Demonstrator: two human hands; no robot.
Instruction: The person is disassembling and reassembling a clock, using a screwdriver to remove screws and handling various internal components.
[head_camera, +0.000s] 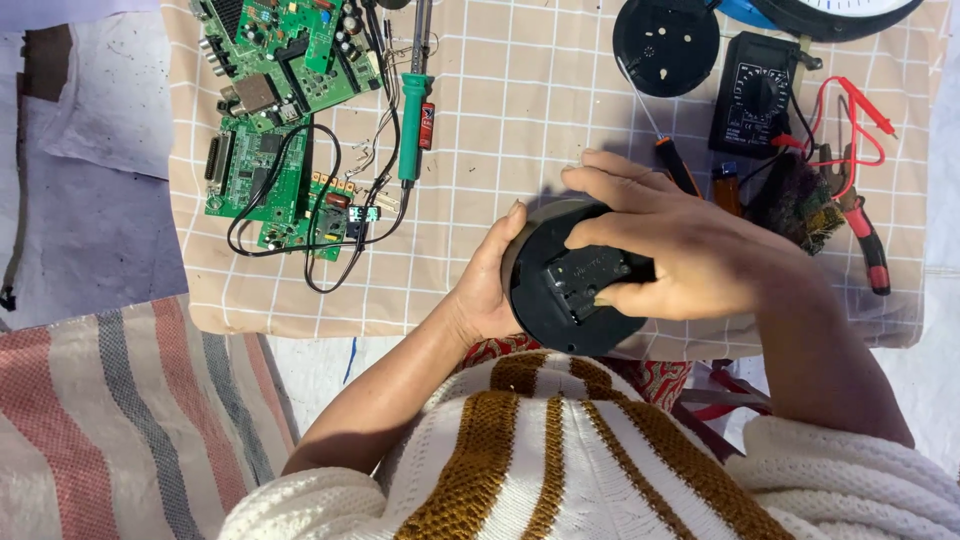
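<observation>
Left hand cradling the round black clock back, right hand pinching its movement module; reckon prying needs a gentle pull.

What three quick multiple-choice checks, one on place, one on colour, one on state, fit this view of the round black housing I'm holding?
1. Where do the green circuit boards lie?
A. upper left of the cloth
B. lower right
C. under the multimeter

2. What colour is the soldering iron's handle?
A. yellow
B. green
C. white

3. How is the round black housing held?
A. lying untouched
B. left hand only
C. both hands

Answers: 1 A, they sit at the checked cloth's upper left. 2 B, green grip. 3 C, left hand cups it, right hand presses its centre.
</observation>
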